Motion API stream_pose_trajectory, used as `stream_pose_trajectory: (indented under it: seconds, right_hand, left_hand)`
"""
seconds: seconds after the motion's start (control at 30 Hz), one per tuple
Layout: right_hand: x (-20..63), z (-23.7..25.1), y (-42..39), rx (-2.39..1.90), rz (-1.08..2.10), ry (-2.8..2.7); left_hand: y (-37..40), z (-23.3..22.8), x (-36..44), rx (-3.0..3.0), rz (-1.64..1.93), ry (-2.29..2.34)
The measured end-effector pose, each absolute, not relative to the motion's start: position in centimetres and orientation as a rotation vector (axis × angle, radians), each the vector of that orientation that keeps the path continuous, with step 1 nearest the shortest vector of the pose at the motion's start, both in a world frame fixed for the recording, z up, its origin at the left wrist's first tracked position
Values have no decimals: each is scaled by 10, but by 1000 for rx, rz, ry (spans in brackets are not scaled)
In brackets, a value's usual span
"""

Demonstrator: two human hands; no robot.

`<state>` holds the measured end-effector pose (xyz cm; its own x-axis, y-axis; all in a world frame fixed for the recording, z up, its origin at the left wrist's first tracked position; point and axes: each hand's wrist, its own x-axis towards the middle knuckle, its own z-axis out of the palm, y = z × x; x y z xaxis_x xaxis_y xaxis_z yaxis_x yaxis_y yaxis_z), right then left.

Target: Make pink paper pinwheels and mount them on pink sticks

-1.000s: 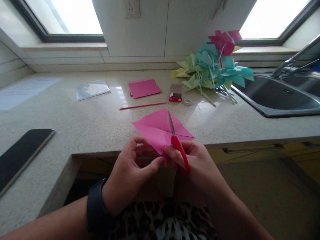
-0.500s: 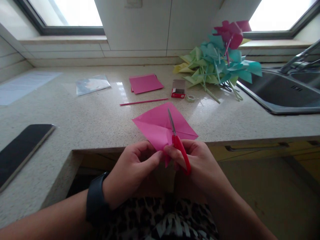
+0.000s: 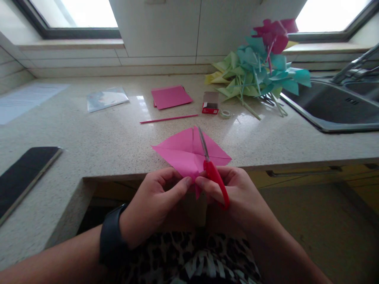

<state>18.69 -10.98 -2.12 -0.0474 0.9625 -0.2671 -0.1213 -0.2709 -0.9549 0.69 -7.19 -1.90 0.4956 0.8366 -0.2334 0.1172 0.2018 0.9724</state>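
A square of pink paper (image 3: 177, 152) with crease lines is held over the counter's front edge, one corner toward me. My left hand (image 3: 161, 201) pinches its near corner between thumb and fingers from the left. From the right, my right hand (image 3: 231, 193) grips the same near part with thumb and fingertips. Red-handled scissors (image 3: 217, 181) also sit in my right hand, with the blades pointing away over the paper and looking closed. A small pink tip pokes down between the two thumbs. Some fingertips are hidden under the paper.
Beyond the paper lie a pink stick (image 3: 168, 119), stacked pink paper (image 3: 171, 97), a small red box (image 3: 210, 103) and a tape roll (image 3: 225, 114). Paper pinwheels (image 3: 260, 67) are heaped by the sink (image 3: 334, 106). A phone (image 3: 26, 177) rests at left.
The paper's far corner has dipped, and a slit or fold line now shows near it. My thumbs have drawn closer together at the near corner. The scissors remain in my right hand.
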Motion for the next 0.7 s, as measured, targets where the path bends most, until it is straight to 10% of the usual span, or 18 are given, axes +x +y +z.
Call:
stream_pose_trajectory:
  seconds: [0.7]
  right_hand:
    - [186, -15, -110, -1346, 1434, -1028]
  left_hand:
    - [-72, -17, 6, 1363, 565, 988]
